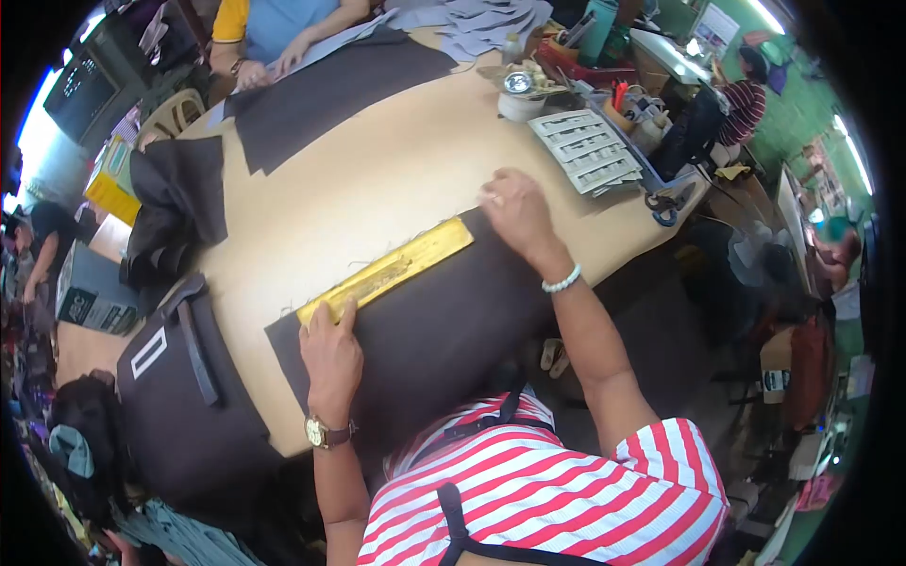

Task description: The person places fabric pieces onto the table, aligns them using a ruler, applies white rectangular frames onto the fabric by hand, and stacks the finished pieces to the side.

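A dark piece of fabric lies over the table's near edge, its lower part hanging toward my body. Along its far edge rests a yellow flat bar, worn and marked in the middle, with loose threads sticking out behind it. My left hand presses on the bar's left end, thumb and fingers spread. At the fabric's far right corner, just past the bar's right end, is my right hand. Its fingers are curled closed and slightly blurred; whatever they pinch is hidden.
A black hammer-like tool lies on dark fabric at left. Printed sheets, scissors and a red tray occupy the right side. Across the wooden table, another person's hands rest by dark cloth.
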A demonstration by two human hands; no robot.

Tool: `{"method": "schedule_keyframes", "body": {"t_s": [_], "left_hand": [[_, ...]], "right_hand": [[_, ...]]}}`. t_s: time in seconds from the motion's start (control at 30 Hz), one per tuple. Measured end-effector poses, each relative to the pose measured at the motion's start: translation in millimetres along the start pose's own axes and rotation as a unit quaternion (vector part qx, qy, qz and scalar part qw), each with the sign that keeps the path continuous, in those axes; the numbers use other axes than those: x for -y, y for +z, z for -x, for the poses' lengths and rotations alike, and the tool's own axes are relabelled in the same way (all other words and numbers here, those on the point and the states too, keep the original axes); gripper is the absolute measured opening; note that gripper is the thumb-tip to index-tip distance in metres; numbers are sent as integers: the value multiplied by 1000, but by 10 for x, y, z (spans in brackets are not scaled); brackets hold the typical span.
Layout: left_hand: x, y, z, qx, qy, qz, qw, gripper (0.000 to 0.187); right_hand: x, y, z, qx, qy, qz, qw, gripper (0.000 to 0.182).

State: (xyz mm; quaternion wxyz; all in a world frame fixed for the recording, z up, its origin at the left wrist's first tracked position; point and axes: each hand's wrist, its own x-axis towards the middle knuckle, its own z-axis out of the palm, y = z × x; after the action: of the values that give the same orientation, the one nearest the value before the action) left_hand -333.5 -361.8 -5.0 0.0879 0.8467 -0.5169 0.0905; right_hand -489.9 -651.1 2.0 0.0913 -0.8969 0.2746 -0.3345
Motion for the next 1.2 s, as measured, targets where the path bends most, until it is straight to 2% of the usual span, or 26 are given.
{"method": "schedule_keyframes", "body": {"t_s": [0.13, 0.23, 0.33, 0.37, 0.47, 0.57, 0.67, 0.77, 0.97, 1.07, 1.2], "left_hand": [[-33, -13, -32, 25, -13, 16, 999, 42], [-62, -30, -68, 26, -22, 22, 999, 40], [-76, -35, -63, 12, -18, 30, 999, 39], [-73, -31, -67, 13, -19, 34, 999, 39], [-65, -31, -60, 3, -17, 33, 999, 38], [-98, -44, -48, 17, -31, 33, 999, 38], [-119, -41, -68, 28, -45, 38, 998, 38], [-113, -49, -72, 26, -43, 37, 998, 38], [-107, -110, -118, 45, -38, 30, 998, 38], [-115, -112, -112, 48, -40, 29, 998, 37], [-135, -93, -102, 58, -59, 37, 996, 38]], "right_hand": [[-606, -391, -129, -122, 64, 91, 986, 10], [-858, -646, -49, -190, 130, 129, 965, 9], [-877, -710, 125, -177, 150, 146, 962, 10], [-890, -680, 185, -135, 175, 112, 969, 17], [-821, -600, 249, -77, 51, 236, 967, 35], [-872, -628, 227, 13, 22, 248, 968, 50], [-855, -804, 145, 115, -4, 269, 956, 52], [-935, -870, 138, 160, -32, 314, 935, 49], [-1134, -846, 97, 161, -62, 249, 953, 41], [-1076, -977, -46, 198, -54, 212, 956, 25], [-1109, -1079, -228, 237, -62, 229, 942, 27]]}}
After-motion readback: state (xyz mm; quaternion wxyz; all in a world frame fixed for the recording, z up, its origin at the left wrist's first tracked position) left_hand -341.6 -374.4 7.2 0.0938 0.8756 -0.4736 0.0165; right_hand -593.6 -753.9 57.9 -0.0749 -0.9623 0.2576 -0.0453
